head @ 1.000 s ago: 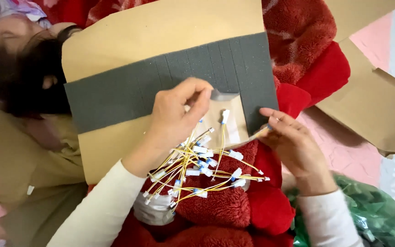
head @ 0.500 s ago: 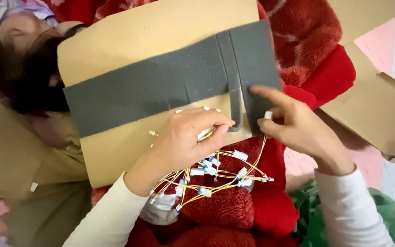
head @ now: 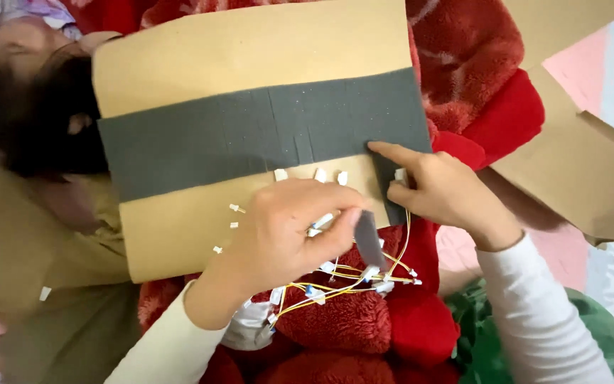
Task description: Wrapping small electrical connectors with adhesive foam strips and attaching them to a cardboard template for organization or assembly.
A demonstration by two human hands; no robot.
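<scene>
The left hand (head: 286, 227) now pinches a peeled grey foam strip (head: 369, 240) off the cardboard board (head: 250, 43), while the right hand (head: 438, 188), fingers loosely spread, has moved to press the grey band (head: 250, 135).

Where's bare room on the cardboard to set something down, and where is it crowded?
Free: the tan strip of the cardboard sheet above the grey foam band, and the tan lower-left corner left of the left hand. Crowded: the lower edge, where both hands, the right hand included, and the yellow wires with white connectors bunch.
</scene>
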